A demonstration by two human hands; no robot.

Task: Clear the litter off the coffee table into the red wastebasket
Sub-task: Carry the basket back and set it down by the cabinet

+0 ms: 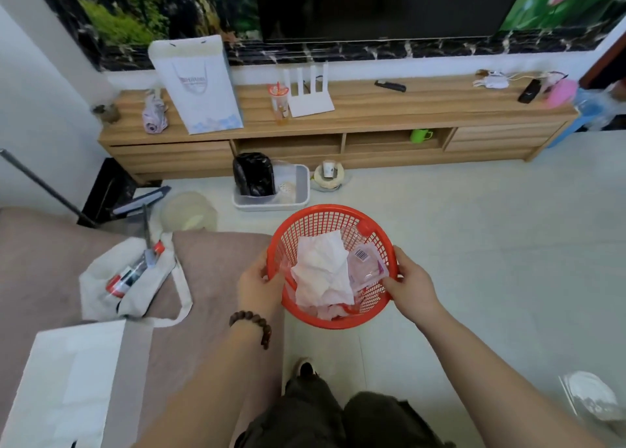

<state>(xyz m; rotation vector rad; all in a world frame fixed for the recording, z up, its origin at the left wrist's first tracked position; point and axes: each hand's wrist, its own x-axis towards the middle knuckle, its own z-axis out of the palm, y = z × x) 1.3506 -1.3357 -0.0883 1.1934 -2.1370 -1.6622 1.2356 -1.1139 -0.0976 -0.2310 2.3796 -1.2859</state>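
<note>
The red wastebasket [315,217], a round plastic mesh basket, is held up in front of me over the floor. My left hand [259,286] grips its left rim and my right hand [411,283] grips its right rim. Inside lie crumpled white tissue paper [321,271] and a clear pinkish plastic wrapper [367,264] with a barcode. The brownish coffee table [210,268] is at the left, next to the basket. On it lie a white cloth bag [135,278] holding a red and black can, and a white paper bag [67,386].
A wooden TV stand [338,119] runs along the far wall with a paper bag, cup and remotes on it. A white bin [271,190] with a black bag sits on the floor before it. A plastic item [589,397] lies at lower right. My knees are below.
</note>
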